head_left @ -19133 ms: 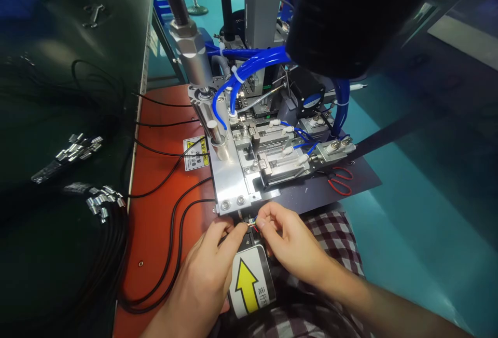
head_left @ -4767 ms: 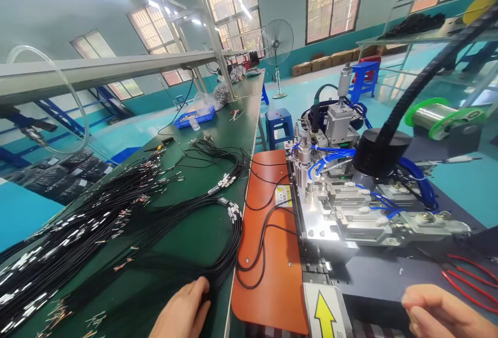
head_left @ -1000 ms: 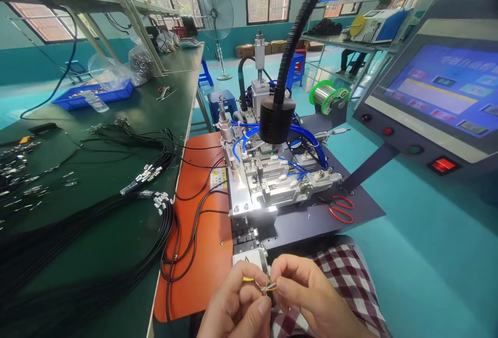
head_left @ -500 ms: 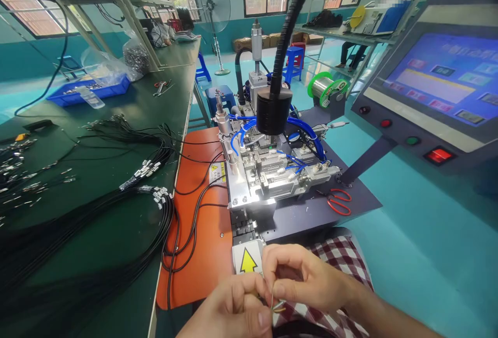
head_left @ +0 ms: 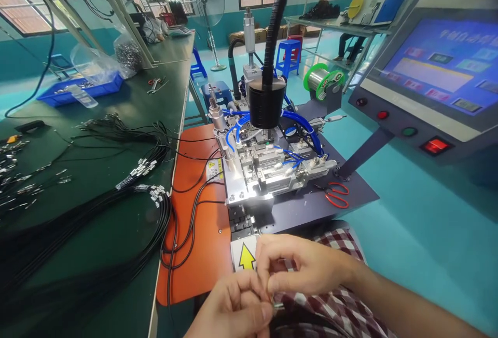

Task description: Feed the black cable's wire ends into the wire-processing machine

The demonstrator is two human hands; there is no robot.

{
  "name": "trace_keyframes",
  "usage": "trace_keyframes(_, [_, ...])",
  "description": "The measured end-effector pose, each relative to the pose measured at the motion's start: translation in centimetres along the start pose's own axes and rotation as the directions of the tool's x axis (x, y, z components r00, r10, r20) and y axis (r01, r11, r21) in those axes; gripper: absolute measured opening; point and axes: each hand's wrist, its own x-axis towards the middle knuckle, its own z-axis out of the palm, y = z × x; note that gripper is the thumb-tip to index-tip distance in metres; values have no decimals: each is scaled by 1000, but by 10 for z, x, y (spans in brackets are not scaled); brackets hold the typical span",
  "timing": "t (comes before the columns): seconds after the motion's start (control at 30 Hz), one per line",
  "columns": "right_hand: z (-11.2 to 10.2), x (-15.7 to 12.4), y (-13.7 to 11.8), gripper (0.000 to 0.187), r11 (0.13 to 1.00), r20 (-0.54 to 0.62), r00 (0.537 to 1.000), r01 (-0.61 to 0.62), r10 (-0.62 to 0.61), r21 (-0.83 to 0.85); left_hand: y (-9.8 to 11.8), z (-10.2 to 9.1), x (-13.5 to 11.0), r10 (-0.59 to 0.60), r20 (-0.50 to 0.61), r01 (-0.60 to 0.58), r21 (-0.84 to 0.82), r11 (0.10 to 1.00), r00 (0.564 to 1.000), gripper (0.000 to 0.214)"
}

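Both my hands meet low in the view, over my checked lap. My left hand [head_left: 233,309] is closed, thumb and fingers pinching a thin cable end [head_left: 277,305] with a small metal tip. My right hand [head_left: 299,268] is closed too, its fingertips pinching the same cable end just above my left thumb. Right behind the hands a white label with a yellow arrow [head_left: 246,256] points toward the metal fixture of the machine [head_left: 264,172].
Black cables with metal connectors [head_left: 150,195] lie bundled on the green bench at left. An orange mat [head_left: 194,255] sits beside the machine. Red scissors [head_left: 334,195] lie on the dark base plate. A control screen [head_left: 436,68] stands at right. A black lamp head [head_left: 266,102] hangs over the fixture.
My hands have sunk slightly lower in view and closed tighter together. The coloured wire ends seen a second ago are now hidden between my fingers; only a small metal tip shows.
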Motion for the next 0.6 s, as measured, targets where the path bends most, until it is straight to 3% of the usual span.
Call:
trace_keyframes(0.1, [6, -7, 1, 7, 998, -167, 983, -68, 70, 18, -1, -4, 1, 41, -31, -41, 12, 999, 999, 30])
trace_keyframes(0.17, [8, -8, -4, 11, 998, -212, 975, -66, 68, 16, -2, -3, 1, 50, -36, -50, 24, 998, 998, 30])
trace_keyframes(0.4, [2, -2, -16, 22, 999, -48, 998, 41, -41, -4, 6, 8, -4, 90, -68, -90, 8, 996, 994, 35])
trace_keyframes(0.6, [11, -8, -7, 11, 989, -185, 977, -86, 107, 120, 7, 11, -9, 143, -175, -140, 30, 990, 974, 35])
